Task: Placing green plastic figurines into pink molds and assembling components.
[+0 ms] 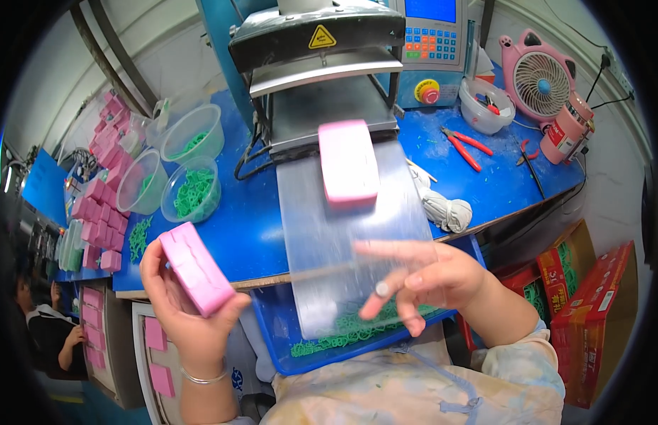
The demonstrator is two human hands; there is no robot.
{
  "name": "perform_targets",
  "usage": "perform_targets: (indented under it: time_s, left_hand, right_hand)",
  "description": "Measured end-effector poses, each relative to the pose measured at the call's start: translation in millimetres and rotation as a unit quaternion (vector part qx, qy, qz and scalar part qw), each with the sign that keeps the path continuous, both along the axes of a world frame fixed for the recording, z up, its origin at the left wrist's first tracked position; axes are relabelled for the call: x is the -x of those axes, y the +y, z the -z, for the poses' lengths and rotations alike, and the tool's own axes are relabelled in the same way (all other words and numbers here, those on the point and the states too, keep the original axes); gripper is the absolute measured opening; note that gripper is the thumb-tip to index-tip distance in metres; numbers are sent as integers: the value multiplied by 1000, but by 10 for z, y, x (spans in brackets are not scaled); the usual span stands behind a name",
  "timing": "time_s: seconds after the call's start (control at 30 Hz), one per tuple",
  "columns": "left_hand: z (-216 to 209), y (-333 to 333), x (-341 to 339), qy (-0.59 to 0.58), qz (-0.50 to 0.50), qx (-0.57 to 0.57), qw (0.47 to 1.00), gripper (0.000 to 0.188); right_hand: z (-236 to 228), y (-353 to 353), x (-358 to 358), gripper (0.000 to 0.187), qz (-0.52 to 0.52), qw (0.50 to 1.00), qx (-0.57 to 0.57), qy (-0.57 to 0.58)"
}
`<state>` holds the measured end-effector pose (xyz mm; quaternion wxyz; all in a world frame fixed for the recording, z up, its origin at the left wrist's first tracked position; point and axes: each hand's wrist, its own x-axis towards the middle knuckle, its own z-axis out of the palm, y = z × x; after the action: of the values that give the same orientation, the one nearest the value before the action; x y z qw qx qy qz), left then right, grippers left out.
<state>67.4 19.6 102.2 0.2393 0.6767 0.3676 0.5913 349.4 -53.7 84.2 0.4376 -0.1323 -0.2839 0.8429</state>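
Over the near edge of the table (247,241), the left hand (190,320) has its grip closed round a pink block (196,269), probably light, stiff, best held by its sides, while the blurred right hand (429,280) seems spread and empty.

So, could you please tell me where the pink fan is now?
In the head view, the pink fan is at the upper right, between the round clear tub and the pink bottle, by the blue table's far edge.
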Motion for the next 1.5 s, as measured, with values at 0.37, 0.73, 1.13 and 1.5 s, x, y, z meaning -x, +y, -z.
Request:
perform_targets:
  time_s: [0.37, 0.73, 1.13, 1.5]
  left_hand:
    - [137, 256, -455, 234, 170, 173, 941, 81]
    - [369, 148, -494, 84, 126, -78, 985, 85]
    - [180, -128, -517, 469, 62, -174, 863, 34]
    - [344, -175, -357, 322, 122, -260, 902, 39]
  right_hand:
    - [283, -140, 185, 56, -92, 972, 95, -192]
    - [522, -194, 154, 58, -86, 976, 64, -189]
    - [638, -195, 349, 57, -115, 975, -31, -190]
    - [788, -243, 364, 30, -59, 949, -126, -282]
